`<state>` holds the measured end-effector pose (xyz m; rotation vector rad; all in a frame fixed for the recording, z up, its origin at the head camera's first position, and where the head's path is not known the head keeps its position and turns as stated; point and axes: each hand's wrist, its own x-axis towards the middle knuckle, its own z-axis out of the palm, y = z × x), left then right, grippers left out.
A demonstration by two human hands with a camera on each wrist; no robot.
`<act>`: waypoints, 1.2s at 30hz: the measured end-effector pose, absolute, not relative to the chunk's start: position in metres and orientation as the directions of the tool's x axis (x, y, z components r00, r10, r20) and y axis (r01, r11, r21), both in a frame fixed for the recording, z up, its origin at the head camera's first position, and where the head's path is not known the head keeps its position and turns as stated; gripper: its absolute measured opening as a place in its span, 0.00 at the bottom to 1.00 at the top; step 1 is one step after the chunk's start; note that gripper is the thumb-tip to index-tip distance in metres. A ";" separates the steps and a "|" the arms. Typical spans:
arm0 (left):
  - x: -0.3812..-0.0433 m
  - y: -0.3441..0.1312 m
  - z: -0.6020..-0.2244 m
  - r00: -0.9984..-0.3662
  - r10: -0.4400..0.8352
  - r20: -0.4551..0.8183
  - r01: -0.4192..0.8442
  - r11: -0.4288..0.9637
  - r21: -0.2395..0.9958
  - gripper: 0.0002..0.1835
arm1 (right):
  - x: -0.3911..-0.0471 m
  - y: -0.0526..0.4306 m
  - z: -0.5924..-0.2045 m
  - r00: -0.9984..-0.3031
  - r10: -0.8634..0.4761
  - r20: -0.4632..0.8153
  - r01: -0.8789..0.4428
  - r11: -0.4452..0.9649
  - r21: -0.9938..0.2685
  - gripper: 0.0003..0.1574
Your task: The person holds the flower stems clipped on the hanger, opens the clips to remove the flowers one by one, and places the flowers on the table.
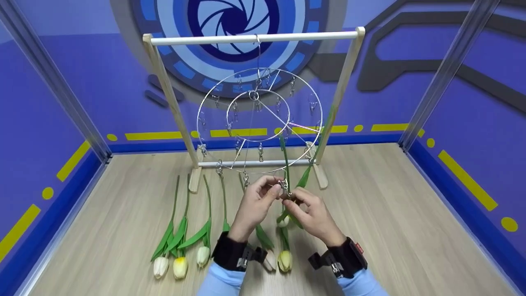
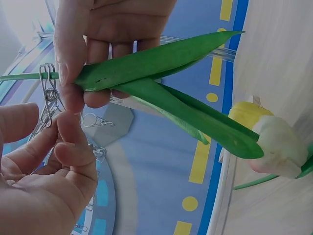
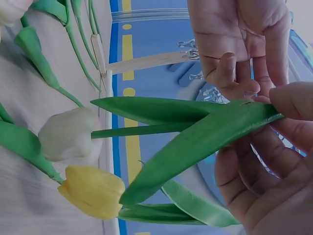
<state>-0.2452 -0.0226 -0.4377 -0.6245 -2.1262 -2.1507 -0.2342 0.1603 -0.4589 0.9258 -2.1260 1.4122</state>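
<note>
My left hand (image 1: 254, 205) pinches a metal wire clip (image 2: 49, 93) between thumb and fingers, below the near edge of a round wire hanger (image 1: 316, 146). The stem of a white tulip (image 3: 68, 134) passes through the clip in the left wrist view. My right hand (image 1: 313, 211) pinches that stem at the base of its green leaves (image 2: 146, 61), close beside the left fingertips. The flower points downward, away from the clip. A yellow tulip (image 3: 95, 191) shows near the white one in the right wrist view.
The hanger hooks over the top bar (image 1: 197, 40) of a wooden stand, with several more clips around its rings. Another green stem (image 1: 328, 119) rises at the hanger's right side. Several tulips, including a yellow-white one (image 1: 180, 267), lie on the table (image 1: 402, 230) at left.
</note>
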 end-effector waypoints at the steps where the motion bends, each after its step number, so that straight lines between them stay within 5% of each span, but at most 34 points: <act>1: -0.245 -0.022 -0.438 -0.919 0.235 0.317 0.312 -0.060 0.948 0.14 | -0.234 0.161 -0.460 -0.691 -0.295 0.660 -0.723 0.262 -0.639 0.11; 15: -0.248 -0.019 -0.441 -0.936 0.127 0.329 0.296 -0.224 0.929 0.10 | -0.233 0.167 -0.466 -0.726 -0.239 0.645 -0.685 0.322 -0.653 0.08; 20: -0.249 -0.020 -0.442 -0.937 0.133 0.322 0.280 -0.265 0.923 0.17 | -0.233 0.166 -0.465 -0.730 -0.188 0.657 -0.677 0.329 -0.658 0.11; 29: -0.250 -0.024 -0.442 -0.929 0.212 0.305 0.274 -0.163 0.948 0.20 | -0.232 0.165 -0.463 -0.722 -0.190 0.665 -0.682 0.355 -0.639 0.09; 36: -0.251 -0.026 -0.445 -0.902 0.195 0.385 0.405 0.072 0.912 0.15 | -0.234 0.166 -0.466 -0.733 -0.203 0.649 -0.673 0.351 -0.651 0.08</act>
